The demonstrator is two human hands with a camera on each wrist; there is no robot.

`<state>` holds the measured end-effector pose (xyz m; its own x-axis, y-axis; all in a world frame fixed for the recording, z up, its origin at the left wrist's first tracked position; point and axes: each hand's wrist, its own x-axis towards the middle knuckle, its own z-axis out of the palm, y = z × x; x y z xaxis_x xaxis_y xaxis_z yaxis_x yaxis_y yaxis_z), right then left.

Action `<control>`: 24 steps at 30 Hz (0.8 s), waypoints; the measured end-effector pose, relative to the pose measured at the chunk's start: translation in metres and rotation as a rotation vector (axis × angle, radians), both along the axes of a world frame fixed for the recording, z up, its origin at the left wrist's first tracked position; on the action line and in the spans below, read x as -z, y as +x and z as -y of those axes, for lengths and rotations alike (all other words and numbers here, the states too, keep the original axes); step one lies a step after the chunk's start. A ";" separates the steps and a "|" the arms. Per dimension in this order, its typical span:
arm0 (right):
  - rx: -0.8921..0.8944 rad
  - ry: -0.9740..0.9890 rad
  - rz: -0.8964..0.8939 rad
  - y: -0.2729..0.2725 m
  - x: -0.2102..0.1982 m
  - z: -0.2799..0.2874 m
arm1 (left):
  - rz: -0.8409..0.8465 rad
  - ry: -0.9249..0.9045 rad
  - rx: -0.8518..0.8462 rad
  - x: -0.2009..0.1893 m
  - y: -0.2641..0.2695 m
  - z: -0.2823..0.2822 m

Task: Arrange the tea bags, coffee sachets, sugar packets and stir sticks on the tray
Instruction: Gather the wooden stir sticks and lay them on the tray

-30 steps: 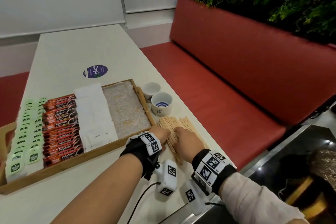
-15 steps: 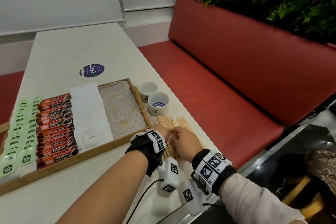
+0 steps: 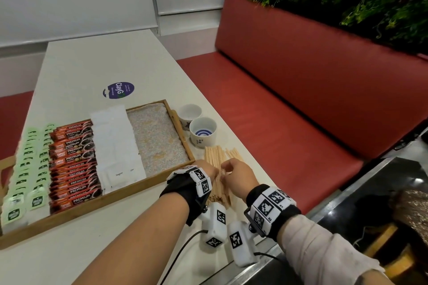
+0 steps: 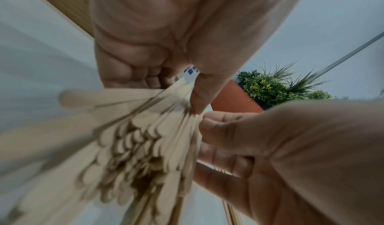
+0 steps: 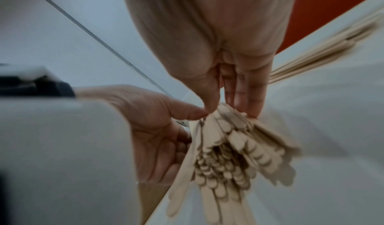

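Note:
A wooden tray [image 3: 148, 183] holds rows of green tea bags [image 3: 25, 169], red coffee sachets [image 3: 74, 162] and white sugar packets [image 3: 115, 146]; its right section is bare. Wooden stir sticks [image 3: 214, 155] lie on the table just right of the tray. My left hand [image 3: 208, 171] and right hand [image 3: 238, 178] meet over their near part. In the left wrist view the left hand [image 4: 172, 95] curls fingers and thumb round the bundle [image 4: 145, 138]. In the right wrist view the right hand [image 5: 228, 110] pinches the same bundle [image 5: 228, 146] between thumb and fingers.
Two small white cups [image 3: 202, 129] stand between the tray's far right corner and the sticks. A few sticks [image 3: 234, 154] lie apart near the table's right edge. A purple sticker [image 3: 118, 90] lies beyond the tray. A red bench [image 3: 301, 99] runs along the right.
Both hands went from lying flat on the spread sticks to closing together on them, so the sticks are now gathered into a tighter bundle.

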<state>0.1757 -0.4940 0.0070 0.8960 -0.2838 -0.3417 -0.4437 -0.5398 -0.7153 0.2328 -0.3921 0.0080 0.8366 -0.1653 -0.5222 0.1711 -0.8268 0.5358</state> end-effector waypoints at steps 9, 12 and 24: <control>0.057 0.105 0.026 -0.003 0.005 -0.014 | -0.038 0.057 0.028 0.000 -0.007 -0.003; 0.057 0.133 0.028 -0.007 0.007 -0.019 | -0.072 0.104 0.044 -0.004 -0.007 -0.009; 0.064 0.176 0.042 -0.022 0.013 -0.044 | -0.133 0.024 -0.042 -0.006 -0.022 -0.045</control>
